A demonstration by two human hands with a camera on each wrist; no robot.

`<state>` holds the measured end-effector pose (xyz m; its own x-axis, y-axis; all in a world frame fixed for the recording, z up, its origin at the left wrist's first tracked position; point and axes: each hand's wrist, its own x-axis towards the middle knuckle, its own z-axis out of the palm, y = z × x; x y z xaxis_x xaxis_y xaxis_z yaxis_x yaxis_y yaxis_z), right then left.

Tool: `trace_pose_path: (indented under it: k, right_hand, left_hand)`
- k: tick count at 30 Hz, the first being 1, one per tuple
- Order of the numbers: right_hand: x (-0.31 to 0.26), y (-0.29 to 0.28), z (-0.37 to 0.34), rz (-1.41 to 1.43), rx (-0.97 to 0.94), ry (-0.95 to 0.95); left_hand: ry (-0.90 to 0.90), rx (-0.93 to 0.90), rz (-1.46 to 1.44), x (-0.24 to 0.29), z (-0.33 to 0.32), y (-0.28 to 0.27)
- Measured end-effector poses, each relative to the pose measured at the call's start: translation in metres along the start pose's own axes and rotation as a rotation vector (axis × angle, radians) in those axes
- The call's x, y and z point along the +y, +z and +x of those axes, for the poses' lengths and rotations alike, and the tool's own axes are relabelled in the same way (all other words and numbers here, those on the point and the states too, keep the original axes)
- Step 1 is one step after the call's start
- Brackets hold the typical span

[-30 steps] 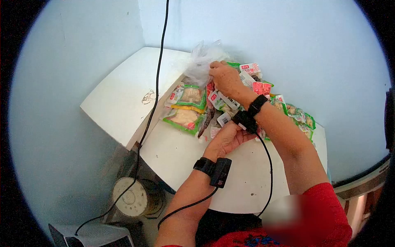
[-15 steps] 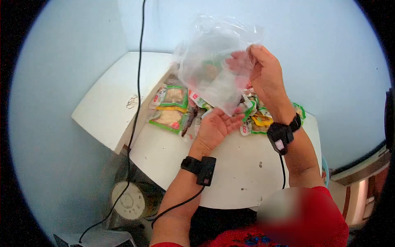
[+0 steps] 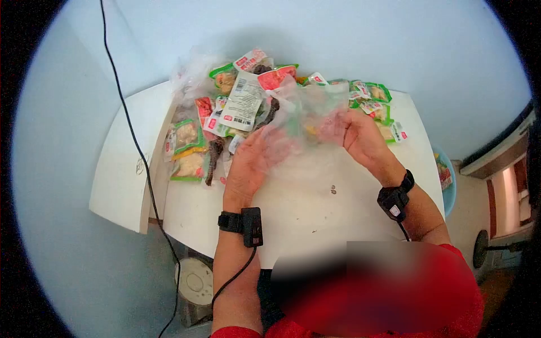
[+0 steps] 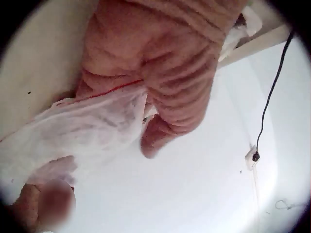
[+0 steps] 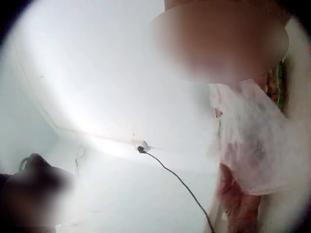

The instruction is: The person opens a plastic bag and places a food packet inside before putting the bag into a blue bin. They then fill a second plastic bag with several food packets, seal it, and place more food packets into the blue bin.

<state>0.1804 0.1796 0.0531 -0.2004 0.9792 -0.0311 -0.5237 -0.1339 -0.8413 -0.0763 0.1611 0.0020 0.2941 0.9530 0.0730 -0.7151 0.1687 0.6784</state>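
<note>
Head view: the left hand [image 3: 248, 163] is unclenched, its fingers extended and visible through the film of a clear plastic bag [image 3: 307, 104], its thumb apart from them in the left wrist view. The right hand [image 3: 365, 141] is likewise loose, its fingers showing through the opposite side of the bag, which spans the gap between the two. Behind the hands, black wrist cameras [image 3: 252, 226]. Just beyond the left hand, a white barcoded packet [image 3: 241, 104] on a heap; left of that hand, green-edged packets [image 3: 187, 136] and a dark, slender item [image 3: 214, 160]. Beyond the right hand, a cluster of packets [image 3: 375, 104]. Beneath both hands, a white table [image 3: 304, 208]; farther left, a white raised surface [image 3: 121, 163] crossed by a black cable [image 3: 128, 110]; right of the right hand, a light-blue tub [image 3: 452, 191]
</note>
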Motion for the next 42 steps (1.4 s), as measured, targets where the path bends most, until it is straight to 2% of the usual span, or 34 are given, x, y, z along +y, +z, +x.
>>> trace_pose_path:
  k: [2, 5, 14, 17, 20, 23, 27, 30, 33, 37, 42]
  right_hand:
    - [-0.008, -0.011, -0.005, -0.05, -0.041, 0.084]
    - [-0.027, -0.019, -0.01, -0.26, -0.001, 0.098]
    - [-0.023, -0.041, -0.002, -0.567, -0.022, 0.272]
    - [-0.022, -0.049, -0.001, -0.616, -0.004, 0.251]
    - [-0.022, -0.059, 0.003, -0.602, 0.005, 0.159]
    - [-0.026, -0.077, 0.007, -0.403, -0.027, 0.055]
    - [-0.029, -0.077, 0.004, -0.344, -0.155, 0.174]
    - [-0.031, -0.053, -0.005, -0.506, -0.052, 0.251]
    - [-0.023, -0.058, -0.003, -0.697, -0.097, 0.213]
    - [-0.02, -0.06, 0.001, -0.596, 0.026, 0.106]
    - [-0.022, -0.056, 0.002, -0.582, 0.071, -0.06]
  left_hand:
    - [-0.005, 0.062, 0.145, -0.001, -0.003, 0.0]
    - [-0.014, 0.16, 0.172, 0.002, -0.007, 0.004]
    - [-0.111, -0.01, 0.365, 0.005, -0.01, 0.003]
    - [-0.105, -0.036, 0.39, 0.007, -0.011, 0.002]
    - [-0.033, 0.134, 0.412, 0.007, -0.013, 0.012]
    - [0.058, 0.164, 0.391, 0.013, -0.009, 0.005]
    - [0.029, 0.163, 0.371, 0.013, -0.008, -0.003]
    - [-0.019, 0.086, 0.423, 0.012, -0.011, -0.003]
    - [-0.057, 0.04, 0.436, 0.014, -0.011, -0.001]
    - [-0.036, 0.12, 0.428, 0.012, -0.01, 0.002]
    - [-0.063, 0.069, 0.393, 0.011, -0.009, 0.006]
